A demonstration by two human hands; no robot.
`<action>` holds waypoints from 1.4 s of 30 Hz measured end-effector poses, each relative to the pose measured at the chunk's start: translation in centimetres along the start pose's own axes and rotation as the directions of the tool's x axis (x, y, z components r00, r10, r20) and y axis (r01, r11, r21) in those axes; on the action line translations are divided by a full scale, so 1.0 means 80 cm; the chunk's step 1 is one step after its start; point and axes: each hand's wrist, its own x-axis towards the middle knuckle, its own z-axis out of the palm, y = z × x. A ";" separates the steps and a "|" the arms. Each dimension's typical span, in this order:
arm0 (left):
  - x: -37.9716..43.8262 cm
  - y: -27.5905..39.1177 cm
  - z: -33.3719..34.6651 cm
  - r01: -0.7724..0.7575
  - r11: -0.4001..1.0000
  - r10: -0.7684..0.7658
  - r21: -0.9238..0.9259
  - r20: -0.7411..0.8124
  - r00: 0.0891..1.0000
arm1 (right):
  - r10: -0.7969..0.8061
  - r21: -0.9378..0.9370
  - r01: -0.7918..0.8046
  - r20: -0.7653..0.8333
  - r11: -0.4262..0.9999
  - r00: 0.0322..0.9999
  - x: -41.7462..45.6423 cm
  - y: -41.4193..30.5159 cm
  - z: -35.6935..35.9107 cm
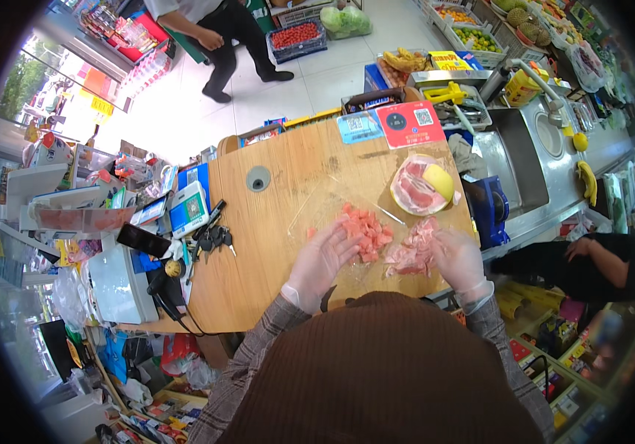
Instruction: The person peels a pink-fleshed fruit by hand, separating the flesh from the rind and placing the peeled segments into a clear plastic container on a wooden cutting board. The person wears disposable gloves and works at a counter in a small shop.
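Note:
My left hand (326, 255), in a clear plastic glove, is at the left side of a heap of pink-red pomelo flesh pieces (372, 236). Its fingers are spread, with no object in the palm. My right hand (456, 258), gloved too, is at the right edge of a pile of pale pink pomelo membrane scraps (414, 250); whether its fingers pinch any scrap is unclear. Beyond the scraps lies a hollowed pomelo rind (422, 186) with pink-white pith and a yellow piece of skin. Clear plastic film (317, 202) lies on the wooden counter (256, 233) around the flesh.
To the left are keys (215, 238), a payment terminal (190, 210), a dark phone (144, 240) and a scanner (161, 286). Printed code cards (412, 125) lie at the far edge. A steel sink (517, 161) stands right. One person (228, 44) is beyond the counter, another's arm (600, 258) at right.

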 end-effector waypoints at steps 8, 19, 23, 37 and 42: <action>-0.010 0.005 -0.013 -0.015 0.998 0.011 -0.060 -0.056 0.998 | 0.007 -0.039 -0.009 -0.051 0.999 0.999 -0.003 0.002 0.005; -0.018 0.020 -0.015 -0.048 0.998 0.051 0.050 -0.081 0.995 | -0.017 -0.026 0.015 -0.093 1.000 0.996 0.000 0.002 0.006; -0.014 0.018 -0.015 -0.063 0.992 0.074 0.107 -0.101 0.992 | -0.009 -0.032 0.004 -0.164 0.999 0.986 0.005 -0.002 0.002; -0.007 0.007 0.010 -0.006 0.971 0.031 0.239 -0.100 0.994 | -0.176 0.201 0.220 -0.215 0.955 0.961 0.032 -0.060 0.038; -0.002 -0.004 0.009 -0.004 0.981 -0.008 0.192 0.059 0.998 | -0.332 0.277 0.348 -0.103 0.896 0.937 0.054 -0.096 0.058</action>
